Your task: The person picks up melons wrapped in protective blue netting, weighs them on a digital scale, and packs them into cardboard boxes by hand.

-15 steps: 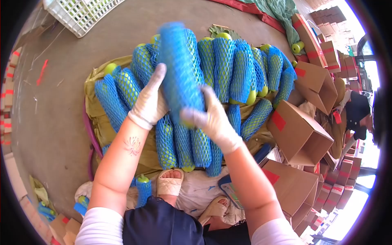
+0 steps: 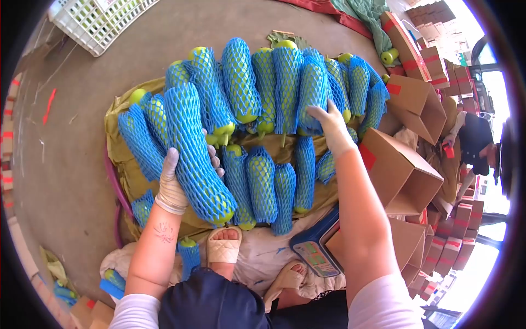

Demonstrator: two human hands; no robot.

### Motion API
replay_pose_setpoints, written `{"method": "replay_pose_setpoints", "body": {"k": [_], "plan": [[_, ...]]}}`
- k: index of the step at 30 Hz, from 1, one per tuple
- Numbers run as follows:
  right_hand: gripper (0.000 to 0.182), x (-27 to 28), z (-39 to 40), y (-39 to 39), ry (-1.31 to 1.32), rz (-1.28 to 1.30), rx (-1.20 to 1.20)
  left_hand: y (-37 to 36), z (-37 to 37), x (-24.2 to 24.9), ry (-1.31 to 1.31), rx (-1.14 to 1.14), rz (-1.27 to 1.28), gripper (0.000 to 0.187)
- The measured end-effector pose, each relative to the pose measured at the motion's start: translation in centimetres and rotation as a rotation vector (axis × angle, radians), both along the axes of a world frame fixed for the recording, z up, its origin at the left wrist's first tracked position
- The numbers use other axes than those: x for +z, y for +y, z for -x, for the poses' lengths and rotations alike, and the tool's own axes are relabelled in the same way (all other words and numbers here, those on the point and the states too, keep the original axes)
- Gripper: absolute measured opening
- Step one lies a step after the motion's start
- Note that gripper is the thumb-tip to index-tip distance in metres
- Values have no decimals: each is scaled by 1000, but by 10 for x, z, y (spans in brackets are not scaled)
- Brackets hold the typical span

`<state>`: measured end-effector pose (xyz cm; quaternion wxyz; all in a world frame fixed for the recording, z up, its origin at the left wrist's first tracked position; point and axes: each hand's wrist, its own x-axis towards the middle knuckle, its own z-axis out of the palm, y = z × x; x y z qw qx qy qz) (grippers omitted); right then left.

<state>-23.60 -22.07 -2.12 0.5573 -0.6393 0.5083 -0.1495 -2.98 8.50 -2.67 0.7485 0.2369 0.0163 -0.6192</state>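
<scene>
A long green gourd in a blue foam net (image 2: 197, 156) is held tilted over the pile, with my left hand (image 2: 178, 183) wrapped round it. My right hand (image 2: 335, 130), in a pale glove like the left, has its thumb and fingers round the lower end of another netted gourd (image 2: 313, 90) in the far row. More netted gourds (image 2: 241, 82) lie side by side in that row, several with bare green ends showing. A nearer row holds several more netted gourds (image 2: 261, 183). Underneath is an olive-coloured cloth (image 2: 123, 131).
Open cardboard boxes (image 2: 402, 170) stand at the right, with a person (image 2: 474, 140) beyond them. A blue digital scale (image 2: 318, 249) sits near my feet. At the far left is a white plastic crate (image 2: 101, 33). A green and red tarp (image 2: 361, 19) lies at the back.
My left hand has lowered the netted gourd to the left. My right hand has let go of it and moved right, onto a gourd in the far row.
</scene>
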Motion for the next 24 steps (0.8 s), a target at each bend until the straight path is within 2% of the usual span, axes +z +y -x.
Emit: {"method": "replay_pose_setpoints", "body": {"k": [1,2,4,6,8,9,11,12,13,15,16,17,18,20,22,24], "plan": [[67,21,4,24,-166,-131,78,2,-1,1,5,16,0,87],[65,18,11,46,-366,-390,-19,4,-2,2,11,32,-2,87],[72,20,27,91,-526,-527,26,10,-6,-1,28,37,-5,87],[88,17,42,125,-472,-682,-3,13,-9,-4,14,58,6,86],[79,9,51,140,-470,-834,183,15,-9,-5,12,63,12,86],[79,6,52,139,-473,-835,181,18,-10,-9,55,67,30,88],[58,-2,48,128,-165,-593,393,24,-13,-17,123,58,80,91],[45,-10,41,120,-272,-429,260,25,-13,-15,123,56,78,91],[42,-9,24,107,-330,-367,19,26,-12,-13,122,53,64,92],[52,-14,-2,75,-206,89,-192,26,-11,-11,141,48,53,93],[60,-20,-7,56,163,458,-217,24,-10,-11,140,42,59,93],[73,-28,-8,37,319,683,-232,22,-10,-10,129,27,79,93],[84,-27,-7,23,469,802,-237,22,-10,-10,117,16,96,93],[97,-36,3,-6,659,674,-187,22,-10,-13,130,23,102,93],[105,-37,8,-20,766,338,-48,22,-9,-9,155,-15,115,95],[110,-38,15,-26,858,386,24,15,-3,-1,174,4,127,92]]}}
